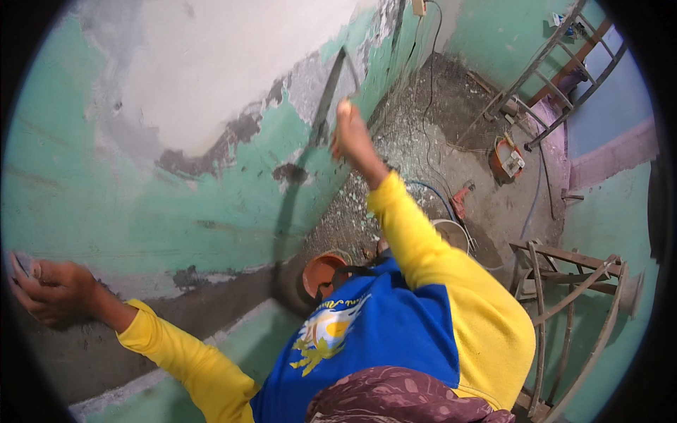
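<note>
A: Nearest the lens is a patterned headscarf [395, 397], then a blue-and-yellow top [374, 324]. Anyone make out what the right hand [352, 134] has got?

B: Looks clamped on a thin flat tool [352, 69] to me. Its far tip is right by the patchy green wall [211, 233], well above the edge where wall meets floor [511, 208]. Can't swear it's touching, a dark shadow muddles that spot.

A: How would it handle, you reckon?

B: Guessing here: light, stiff with maybe some spring toward the tip, not fragile. Could get slippery if the grip's dusty. I'd hold it at the hand end, behind the blade, but any handle is buried in the fist.

A: And the left hand [58, 290]?

B: Far left of the wall, by the dark grey band [176, 315]. Fingers curled, slightly apart. Something pale near the fingertips, but that's close to the black rim, so can't tell if it's holding anything.

A: Other blind spots?

B: Tool's nearly edge-on, so width's anyone's guess. The orange bowl [321, 271] at the floor's wall edge and the white bucket [453, 233] are both partly covered by the person's clothes.
</note>
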The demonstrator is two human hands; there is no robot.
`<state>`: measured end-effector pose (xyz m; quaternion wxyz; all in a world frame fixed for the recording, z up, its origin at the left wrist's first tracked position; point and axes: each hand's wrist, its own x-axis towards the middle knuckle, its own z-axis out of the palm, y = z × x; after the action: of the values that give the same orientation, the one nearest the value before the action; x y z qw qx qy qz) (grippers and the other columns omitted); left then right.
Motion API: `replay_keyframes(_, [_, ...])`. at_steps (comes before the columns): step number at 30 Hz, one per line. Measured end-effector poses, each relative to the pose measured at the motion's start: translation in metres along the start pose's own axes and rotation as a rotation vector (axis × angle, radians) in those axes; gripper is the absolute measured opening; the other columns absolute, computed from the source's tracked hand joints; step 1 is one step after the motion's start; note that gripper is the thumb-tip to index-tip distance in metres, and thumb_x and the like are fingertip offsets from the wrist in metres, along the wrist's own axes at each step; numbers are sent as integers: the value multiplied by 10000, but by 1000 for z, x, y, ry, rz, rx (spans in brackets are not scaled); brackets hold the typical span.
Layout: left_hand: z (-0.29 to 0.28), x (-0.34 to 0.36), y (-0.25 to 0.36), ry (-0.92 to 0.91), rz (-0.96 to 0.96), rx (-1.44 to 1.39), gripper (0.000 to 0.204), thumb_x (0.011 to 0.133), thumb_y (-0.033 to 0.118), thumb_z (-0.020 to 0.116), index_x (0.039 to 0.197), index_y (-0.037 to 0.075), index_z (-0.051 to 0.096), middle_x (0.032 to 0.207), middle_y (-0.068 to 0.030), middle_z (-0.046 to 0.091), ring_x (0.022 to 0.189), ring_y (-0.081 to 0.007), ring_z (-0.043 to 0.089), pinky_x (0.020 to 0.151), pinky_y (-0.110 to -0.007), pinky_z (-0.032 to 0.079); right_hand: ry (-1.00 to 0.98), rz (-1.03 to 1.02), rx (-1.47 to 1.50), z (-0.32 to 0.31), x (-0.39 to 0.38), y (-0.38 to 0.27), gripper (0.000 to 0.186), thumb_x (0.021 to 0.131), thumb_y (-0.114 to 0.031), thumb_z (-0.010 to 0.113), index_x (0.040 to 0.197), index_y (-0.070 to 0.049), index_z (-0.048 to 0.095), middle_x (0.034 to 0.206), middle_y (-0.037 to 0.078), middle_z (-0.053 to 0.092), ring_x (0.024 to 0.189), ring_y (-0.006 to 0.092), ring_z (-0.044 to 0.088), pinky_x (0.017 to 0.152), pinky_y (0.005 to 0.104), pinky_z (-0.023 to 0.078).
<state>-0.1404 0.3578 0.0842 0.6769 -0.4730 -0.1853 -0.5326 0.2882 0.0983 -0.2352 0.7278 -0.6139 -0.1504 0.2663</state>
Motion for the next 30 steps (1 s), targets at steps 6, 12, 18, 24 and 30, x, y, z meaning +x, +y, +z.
replay_keyframes(6, [-8,4,8,-22,-45,-31,410,1106,453,362,1197,261,712,1244,28,639,1040,-195,632,841,-423,487,-38,67,-84,-1,-19,-12,616,1071,-560,382,1446,-72,363,747,58,539,504,145,532,424,305,456])
replay_keyframes(12, [-12,12,22,-87,-108,-51,452,1104,483,326,1268,265,686,1340,35,601,1119,-184,601,950,-435,433,19,141,65,-30,37,-12,547,1083,-498,379,1478,-121,337,724,43,497,483,143,492,419,325,442])
replay_keyframes(18, [-21,26,34,-108,-147,-87,456,1106,463,318,1329,258,658,1410,39,576,1152,-198,592,977,-434,411,-19,146,-60,-26,10,-18,465,1083,-497,378,1340,-110,396,755,49,482,509,134,495,424,332,442])
replay_keyframes(24, [-30,29,41,-107,-156,-40,444,1113,428,316,1317,225,653,1434,14,567,1171,-214,599,963,-425,420,-41,116,-18,-30,15,-12,477,1082,-513,363,1344,-114,389,735,61,525,482,150,532,392,320,449])
replay_keyframes(30, [-27,36,51,-108,-113,10,490,1123,458,276,1318,193,639,1438,-8,562,1159,-214,603,937,-407,428,14,58,72,-70,87,-8,569,1079,-532,379,1478,-133,309,721,37,510,471,142,530,385,316,453])
